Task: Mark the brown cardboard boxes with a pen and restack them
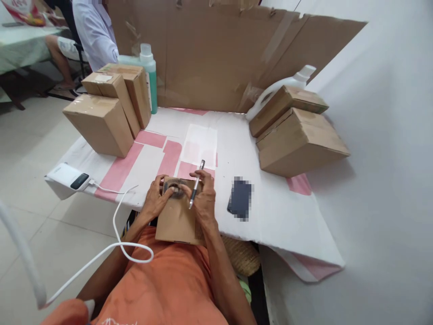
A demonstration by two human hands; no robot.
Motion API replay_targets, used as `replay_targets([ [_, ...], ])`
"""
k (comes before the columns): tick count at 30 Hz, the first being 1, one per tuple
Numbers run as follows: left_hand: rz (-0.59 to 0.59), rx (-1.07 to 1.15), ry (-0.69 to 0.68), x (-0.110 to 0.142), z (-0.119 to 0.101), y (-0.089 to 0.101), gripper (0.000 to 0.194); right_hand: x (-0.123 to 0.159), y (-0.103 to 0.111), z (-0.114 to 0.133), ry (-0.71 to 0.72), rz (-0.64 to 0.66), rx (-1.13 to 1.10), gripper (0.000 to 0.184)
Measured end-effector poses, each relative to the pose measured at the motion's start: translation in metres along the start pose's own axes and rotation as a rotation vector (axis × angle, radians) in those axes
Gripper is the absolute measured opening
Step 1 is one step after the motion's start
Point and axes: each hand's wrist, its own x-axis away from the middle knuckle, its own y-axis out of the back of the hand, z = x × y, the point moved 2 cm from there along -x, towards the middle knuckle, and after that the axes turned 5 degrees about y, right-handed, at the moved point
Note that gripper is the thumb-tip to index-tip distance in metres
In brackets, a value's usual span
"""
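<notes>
A brown cardboard box [177,221] rests against the orange shirt at the table's front edge, its broad face turned up. Near its top, a dark round smudged patch [174,188] shows on the cardboard; I cannot tell whether it is a drawing or a hole. My left hand [157,198] is closed on the box's left side, thumb beside the patch. A black and silver pen [196,187] sits between the fingers of my right hand [205,198], tip pointing down toward me. The right thumb also touches the patch, and that palm lies along the box's right side.
A dark phone [240,198] lies on the right and a white sheet [199,145] ahead. Boxes [101,119] and a green bottle [152,81] stand left; more boxes [301,140] and a white jug [274,92] right. A power bank [67,176] trails a white cable [118,225].
</notes>
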Motion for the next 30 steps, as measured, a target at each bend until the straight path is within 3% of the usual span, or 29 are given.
replay_targets([
  [4, -0.041, 0.017, 0.009, 0.003, 0.0, -0.002, 0.051, -0.004, -0.014, -0.016, 0.028, 0.124, 0.185, 0.034],
  [10, -0.051, 0.02, 0.007, 0.003, -0.001, -0.003, 0.047, -0.006, -0.014, -0.019, -0.016, 0.178, 0.161, 0.038],
  [14, 0.008, 0.051, 0.017, 0.0, 0.003, 0.001, 0.057, -0.003, -0.006, -0.012, -0.148, 0.063, -0.037, 0.038],
  [18, 0.232, 0.174, 0.024, 0.004, 0.004, 0.007, 0.095, 0.003, 0.001, -0.004, -0.229, -0.019, -0.249, 0.037],
  [20, 0.27, 0.212, 0.021, 0.007, 0.003, 0.009, 0.108, 0.006, 0.0, 0.001, -0.265, -0.019, -0.38, 0.036],
  [25, 0.262, 0.261, 0.037, 0.01, 0.005, 0.007, 0.111, 0.006, 0.0, 0.029, -0.296, 0.033, -0.692, 0.036],
  [30, 0.263, 0.259, 0.002, 0.009, 0.004, 0.009, 0.103, 0.003, 0.005, 0.056, -0.277, 0.169, -0.707, 0.041],
])
